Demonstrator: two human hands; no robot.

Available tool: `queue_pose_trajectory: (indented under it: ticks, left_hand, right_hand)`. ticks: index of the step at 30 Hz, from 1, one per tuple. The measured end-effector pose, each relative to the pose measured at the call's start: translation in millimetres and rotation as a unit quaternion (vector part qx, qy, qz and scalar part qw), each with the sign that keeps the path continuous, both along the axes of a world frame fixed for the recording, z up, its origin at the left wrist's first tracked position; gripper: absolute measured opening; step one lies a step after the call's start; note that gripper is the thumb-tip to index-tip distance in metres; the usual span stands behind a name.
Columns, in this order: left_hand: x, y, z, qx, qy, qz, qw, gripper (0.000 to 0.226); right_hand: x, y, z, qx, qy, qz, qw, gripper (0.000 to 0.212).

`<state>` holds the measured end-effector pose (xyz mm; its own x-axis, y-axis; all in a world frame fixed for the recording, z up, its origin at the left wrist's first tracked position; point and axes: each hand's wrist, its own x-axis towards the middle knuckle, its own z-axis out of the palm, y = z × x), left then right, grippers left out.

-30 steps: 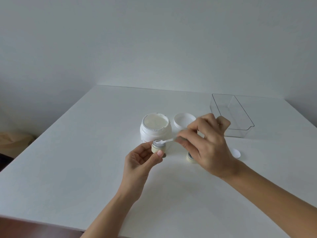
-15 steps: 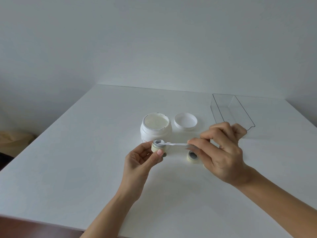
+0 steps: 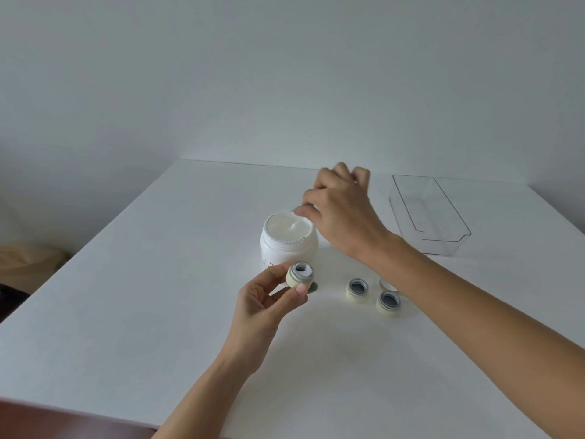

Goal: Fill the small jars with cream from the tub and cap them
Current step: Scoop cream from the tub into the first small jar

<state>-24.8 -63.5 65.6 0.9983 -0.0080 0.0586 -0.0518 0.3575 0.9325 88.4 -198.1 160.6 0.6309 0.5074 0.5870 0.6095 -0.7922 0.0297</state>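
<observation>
Head view: since the earlier frame the right hand (image 3: pixel 345 213) has left the held jar and moved to the tub (image 3: pixel 288 240) on the table (image 3: pixel 126 296), fingers curled, pinching a blurred spatula (image 3: pixel 297 224) dipped in the cream. Left hand (image 3: pixel 269 301) pinches a small uncapped jar (image 3: pixel 300 274) in front of the tub. Two more open jars (image 3: pixel 357 289) stand right of it.

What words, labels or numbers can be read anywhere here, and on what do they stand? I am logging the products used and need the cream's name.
Red print low on the front of the cream tub: only a few letters show beside the held small jar, too blurred and cut off to read.
Two small jars on the table: no text seen.
Clear tray: no text seen.
</observation>
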Motion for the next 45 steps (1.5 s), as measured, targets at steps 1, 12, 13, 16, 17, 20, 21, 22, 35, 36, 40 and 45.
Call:
queue_pose_trajectory:
  ticks: [1, 12, 13, 16, 17, 20, 21, 22, 35, 36, 40, 45]
  left_hand:
    - [-0.1, -0.3, 0.3, 0.000, 0.000, -0.003, 1.000, 0.039]
    - [0.4, 0.0, -1.1, -0.026, -0.006, -0.011, 1.000, 0.031]
    - [0.7, 0.0, -1.1, -0.022, -0.005, -0.007, 1.000, 0.032]
    - [1.0, 0.0, -1.6, -0.010, -0.009, -0.002, 1.000, 0.033]
    - [1.0, 0.1, -1.6, -0.007, -0.009, -0.002, 1.000, 0.033]
    - [1.0, 0.2, -1.1, 0.002, -0.008, -0.002, 1.000, 0.036]
    - [1.1, 0.2, -0.9, 0.006, -0.008, -0.003, 1.000, 0.038]
    - [1.1, 0.3, -0.8, 0.009, -0.006, -0.002, 1.000, 0.039]
    - [0.9, 1.4, -0.8, -0.011, -0.005, 0.032, 0.999, 0.032]
    - [1.0, 1.5, -0.7, -0.014, -0.005, 0.033, 0.999, 0.032]
    - [1.3, 1.4, -0.4, -0.018, -0.004, 0.036, 0.999, 0.032]
    - [1.7, 0.8, -0.3, -0.019, -0.005, 0.036, 0.999, 0.033]
  right_hand:
    - [4.5, 6.7, 0.2, -0.053, 0.010, -0.003, 0.999, 0.028]
    - [19.1, 17.1, 3.7, -0.051, 0.236, -0.010, 0.970, 0.040]
    - [19.7, 14.0, 4.3, -0.028, 0.246, -0.017, 0.969, 0.040]
    - [20.8, 3.8, 5.6, 0.035, 0.271, -0.043, 0.961, 0.044]
    - [21.1, 0.8, 5.6, 0.055, 0.281, -0.054, 0.956, 0.045]
    - [21.2, -6.2, 4.6, 0.114, 0.319, -0.087, 0.937, 0.043]
    - [21.1, -8.5, 4.2, 0.133, 0.330, -0.095, 0.930, 0.041]
    - [20.9, -10.7, 3.7, 0.152, 0.340, -0.102, 0.922, 0.040]
    - [8.3, -35.6, 1.2, 0.336, 0.492, -0.049, 0.802, 0.028]
    - [4.6, -38.1, 0.4, 0.336, 0.495, -0.043, 0.800, 0.029]
    - [-12.6, -45.5, -4.3, 0.307, 0.500, -0.034, 0.809, 0.029]
    - [-25.7, -44.6, -12.4, 0.252, 0.478, -0.065, 0.839, 0.033]
